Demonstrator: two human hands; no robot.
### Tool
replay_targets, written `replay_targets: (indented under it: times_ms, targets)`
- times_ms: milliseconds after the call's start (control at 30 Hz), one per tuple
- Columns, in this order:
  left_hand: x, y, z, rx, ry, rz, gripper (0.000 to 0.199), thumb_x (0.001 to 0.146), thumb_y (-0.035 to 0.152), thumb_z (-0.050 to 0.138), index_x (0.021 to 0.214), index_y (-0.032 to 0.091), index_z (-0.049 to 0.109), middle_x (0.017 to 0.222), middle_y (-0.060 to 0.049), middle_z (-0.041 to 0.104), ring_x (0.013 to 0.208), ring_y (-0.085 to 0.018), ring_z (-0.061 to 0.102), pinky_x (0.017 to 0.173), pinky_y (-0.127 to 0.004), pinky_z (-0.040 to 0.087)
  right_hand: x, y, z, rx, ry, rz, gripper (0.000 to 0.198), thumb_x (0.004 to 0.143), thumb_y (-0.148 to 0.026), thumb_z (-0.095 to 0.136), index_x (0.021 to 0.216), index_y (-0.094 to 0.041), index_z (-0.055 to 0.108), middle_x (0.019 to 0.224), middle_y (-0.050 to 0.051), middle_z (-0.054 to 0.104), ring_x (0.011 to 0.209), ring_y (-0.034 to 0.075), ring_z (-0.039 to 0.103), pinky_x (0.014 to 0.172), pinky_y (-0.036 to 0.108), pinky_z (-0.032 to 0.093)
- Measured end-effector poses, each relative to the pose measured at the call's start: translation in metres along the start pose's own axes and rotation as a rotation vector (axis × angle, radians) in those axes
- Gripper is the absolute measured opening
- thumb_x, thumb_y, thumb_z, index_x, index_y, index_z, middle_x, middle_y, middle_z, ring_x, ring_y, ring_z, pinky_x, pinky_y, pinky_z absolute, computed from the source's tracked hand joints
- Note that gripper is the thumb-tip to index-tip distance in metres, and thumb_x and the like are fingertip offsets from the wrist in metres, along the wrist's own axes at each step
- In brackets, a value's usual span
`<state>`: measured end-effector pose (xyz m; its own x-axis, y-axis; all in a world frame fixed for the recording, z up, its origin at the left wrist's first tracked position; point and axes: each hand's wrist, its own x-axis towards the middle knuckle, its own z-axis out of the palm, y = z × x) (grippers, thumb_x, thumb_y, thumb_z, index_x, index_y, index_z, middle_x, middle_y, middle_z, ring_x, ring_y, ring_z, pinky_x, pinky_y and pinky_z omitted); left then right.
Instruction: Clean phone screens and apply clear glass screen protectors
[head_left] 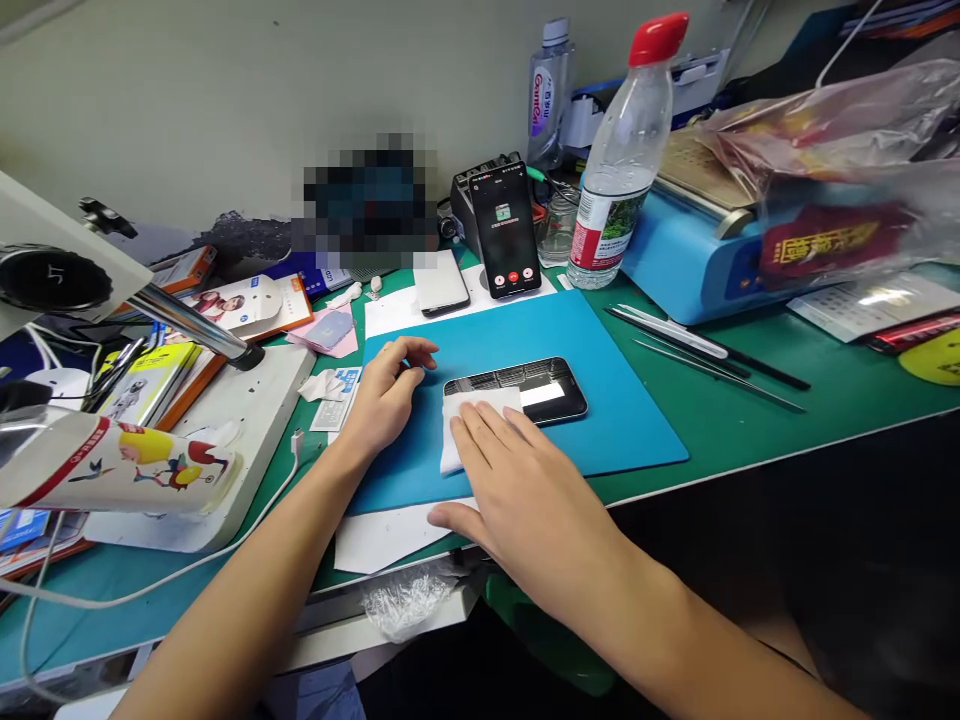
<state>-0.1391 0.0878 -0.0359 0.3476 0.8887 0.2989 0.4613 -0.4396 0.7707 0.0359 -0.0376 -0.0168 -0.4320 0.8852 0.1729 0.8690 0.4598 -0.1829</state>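
A smartphone [559, 388] with a dark, glossy screen lies flat on the blue mat [630, 430]. Over its left end is a folded white wipe [452, 455]. My right hand [517, 475] rests flat on that wipe, fingers stretched out and thumb apart, pressing it against the screen. To the left, my left hand [386, 395] hovers or rests at the mat's left edge. Its fingers are loosely curved with nothing between them, apart from the phone.
Behind the mat stand a propped phone [504, 235], a white phone [441, 283] and a red-capped bottle [626, 160]. Tweezers and thin tools [712, 350] lie right, near a blue machine [675, 250]. At left are a stand base [262, 410], a cup [120, 465] and a white cable [247, 540].
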Motion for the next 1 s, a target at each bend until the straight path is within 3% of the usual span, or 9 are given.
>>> replay_targets:
  times_ms: [133,267,400,567,667,867,1000]
  targets:
    - [-0.002,0.007,0.000,0.074,-0.053,0.037,0.022,0.095,0.024,0.049,0.110,0.023,0.064,0.100,-0.005,0.069,0.099,-0.024,0.061,0.086,-0.038,0.046,-0.037,0.022,0.002,-0.060,0.082,0.013,0.081,0.097,-0.059,0.054,0.149,0.003,0.047,0.155,0.025,0.048,0.144,0.036,0.048,0.119,0.049,0.040]
    - [-0.005,0.018,0.002,0.133,-0.176,0.160,0.024,0.103,0.031,0.043,0.113,0.023,0.063,0.106,-0.006,0.069,0.102,-0.024,0.062,0.090,-0.038,0.046,-0.056,0.047,-0.003,-0.111,0.125,0.011,0.070,0.104,-0.052,0.041,0.152,-0.001,0.044,0.156,0.022,0.049,0.142,0.035,0.050,0.113,0.052,0.045]
    - [-0.005,0.022,0.003,0.167,-0.215,0.232,0.026,0.105,0.024,0.039,0.117,0.023,0.061,0.107,-0.006,0.068,0.102,-0.023,0.060,0.091,-0.037,0.045,-0.052,0.066,-0.006,-0.148,0.135,0.014,0.073,0.104,-0.056,0.037,0.153,-0.002,0.042,0.153,0.023,0.052,0.140,0.035,0.052,0.112,0.053,0.046]
    - [-0.005,0.022,0.003,0.136,-0.087,0.210,0.026,0.103,0.017,0.039,0.118,0.022,0.060,0.106,-0.005,0.067,0.102,-0.022,0.059,0.092,-0.035,0.046,-0.023,0.080,-0.002,-0.193,0.099,0.012,0.087,0.101,-0.066,0.032,0.149,0.006,0.046,0.152,0.030,0.050,0.143,0.039,0.047,0.115,0.056,0.042]
    - [-0.004,0.022,0.003,0.115,-0.007,0.200,0.025,0.103,0.018,0.040,0.117,0.021,0.060,0.105,-0.005,0.068,0.102,-0.021,0.060,0.092,-0.035,0.046,0.000,0.071,0.004,-0.158,0.056,0.025,0.095,0.097,-0.072,0.034,0.148,0.008,0.046,0.153,0.032,0.047,0.146,0.042,0.043,0.117,0.058,0.039]
    - [-0.001,0.014,0.000,0.075,0.075,0.116,0.025,0.102,0.021,0.040,0.116,0.021,0.061,0.104,-0.005,0.069,0.103,-0.021,0.061,0.094,-0.036,0.047,0.044,0.018,0.015,-0.047,0.018,-0.016,0.103,0.092,-0.077,0.040,0.146,0.010,0.047,0.153,0.034,0.046,0.147,0.042,0.041,0.121,0.054,0.035]
    - [0.001,0.009,-0.002,0.063,0.063,0.050,0.024,0.102,0.023,0.040,0.114,0.021,0.061,0.101,-0.005,0.070,0.099,-0.022,0.063,0.092,-0.037,0.048,0.047,-0.004,0.017,0.013,0.004,-0.017,0.100,0.092,-0.073,0.049,0.146,0.011,0.047,0.153,0.034,0.045,0.148,0.041,0.039,0.123,0.052,0.031]
